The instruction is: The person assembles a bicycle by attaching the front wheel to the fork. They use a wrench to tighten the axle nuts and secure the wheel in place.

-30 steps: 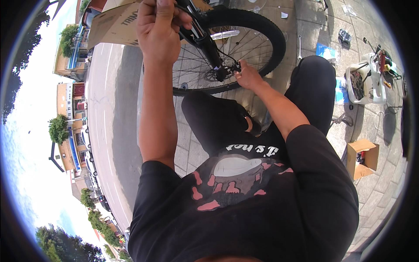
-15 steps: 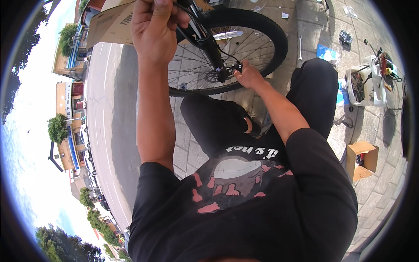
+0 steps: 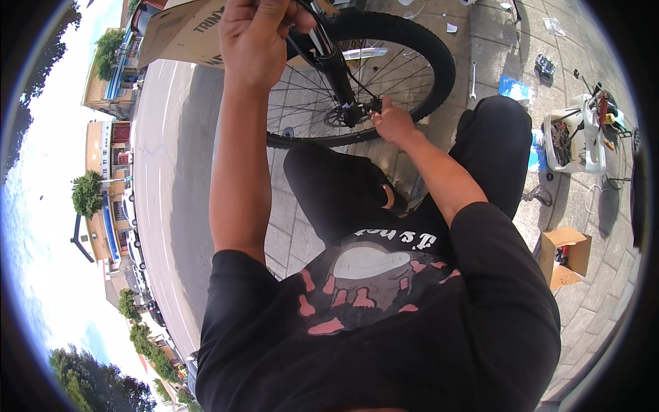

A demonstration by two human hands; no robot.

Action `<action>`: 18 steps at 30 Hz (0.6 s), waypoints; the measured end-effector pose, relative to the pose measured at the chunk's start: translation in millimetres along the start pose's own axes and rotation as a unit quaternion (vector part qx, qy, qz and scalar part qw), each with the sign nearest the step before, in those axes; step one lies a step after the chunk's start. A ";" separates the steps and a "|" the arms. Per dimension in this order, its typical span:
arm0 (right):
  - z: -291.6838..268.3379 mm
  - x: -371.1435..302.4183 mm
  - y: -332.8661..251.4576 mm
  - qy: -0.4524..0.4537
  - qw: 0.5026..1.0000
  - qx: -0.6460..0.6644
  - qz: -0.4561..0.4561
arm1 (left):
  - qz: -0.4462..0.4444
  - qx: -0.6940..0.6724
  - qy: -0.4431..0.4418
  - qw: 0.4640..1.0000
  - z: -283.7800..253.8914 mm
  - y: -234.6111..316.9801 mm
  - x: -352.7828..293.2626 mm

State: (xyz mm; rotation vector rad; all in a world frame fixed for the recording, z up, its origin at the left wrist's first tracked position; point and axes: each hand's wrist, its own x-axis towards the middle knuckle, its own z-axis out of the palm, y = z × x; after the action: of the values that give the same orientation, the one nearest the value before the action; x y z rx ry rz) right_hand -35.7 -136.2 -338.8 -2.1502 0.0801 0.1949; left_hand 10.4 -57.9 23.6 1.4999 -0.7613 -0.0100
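Observation:
A bicycle front wheel (image 3: 443, 65) with a knobby black tyre stands ahead of me, with a black suspension fork (image 3: 338, 81) running down to its hub. Beside the hub sit a disc rotor (image 3: 333, 118) and a brake caliper (image 3: 375, 105), with a thin cable leading to it. My right hand (image 3: 395, 123) has its thumb and fingers closed on the caliper. Raised at the top edge, my left hand (image 3: 255, 42) is closed near the top of the fork. The picture's edge cuts it off, and what it grips cannot be made out.
A cardboard box (image 3: 184, 34) stands behind my left hand. On the paving at right lie a wrench (image 3: 473, 79), a blue packet (image 3: 515, 89), a white bin (image 3: 592, 141) of tools and parts, and a small open carton (image 3: 566, 257). My bent knees flank my right forearm.
My left hand has shifted slightly right and up. The fork and wheel have moved a little with the view. My right hand stays at the caliper.

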 end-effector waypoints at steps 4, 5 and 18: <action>-19.1 0.8 -9.8 -0.037 0.998 0.032 0.037 | -0.010 -0.023 -0.001 1.000 5.2 3.0 -2.0; -30.4 1.7 -14.5 -0.042 0.997 0.054 0.038 | -0.012 -0.029 -0.004 0.999 5.0 1.9 -0.6; -5.4 21.5 8.9 -0.061 0.900 0.424 0.076 | -0.017 -0.045 -0.013 0.999 1.6 0.0 0.5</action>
State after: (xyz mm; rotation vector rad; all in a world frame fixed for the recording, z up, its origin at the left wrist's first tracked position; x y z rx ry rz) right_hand -15.1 -145.2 -346.9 -1.2550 0.2176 0.3177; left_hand 10.0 -59.4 23.6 1.4288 -0.7457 -0.0881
